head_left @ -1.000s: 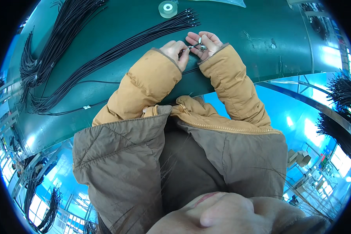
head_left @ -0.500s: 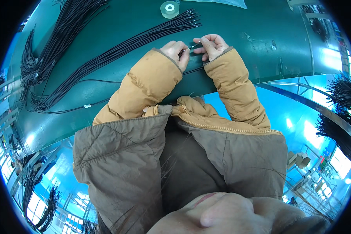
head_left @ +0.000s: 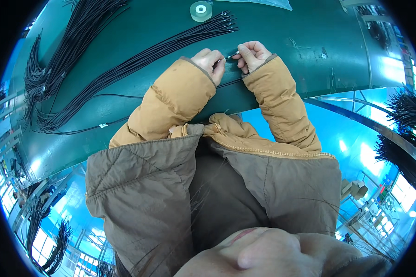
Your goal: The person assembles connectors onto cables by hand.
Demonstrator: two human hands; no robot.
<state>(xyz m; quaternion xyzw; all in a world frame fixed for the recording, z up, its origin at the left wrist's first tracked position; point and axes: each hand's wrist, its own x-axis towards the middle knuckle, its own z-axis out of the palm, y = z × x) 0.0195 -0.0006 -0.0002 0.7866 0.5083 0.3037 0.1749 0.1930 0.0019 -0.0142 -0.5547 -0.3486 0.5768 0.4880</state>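
Over the green table, my left hand (head_left: 209, 63) is closed, its fingertips pinching a thin black cable (head_left: 231, 56). My right hand (head_left: 253, 56) grips the other side of this short stretch between thumb and forefinger, its remaining fingers curled inward. A small pale spot shows on the cable close to my left fingertips; its exact form is too small to tell. Beyond my left hand lies a long bundle of black cables (head_left: 166, 45), its pale-tipped ends fanned out just above both hands. Single black cables run along the table under my left sleeve.
A thicker bundle of black cables (head_left: 74, 44) spreads over the table's left side. A roll of clear tape (head_left: 201, 11) lies at the far middle, near a plastic sheet (head_left: 268, 3). More dark cables (head_left: 402, 138) hang at the right, past the table edge.
My right hand has shifted slightly to the right, and its lower fingers have curled in. The stretch of cable between the hands shows more plainly. My left hand has stayed in place.
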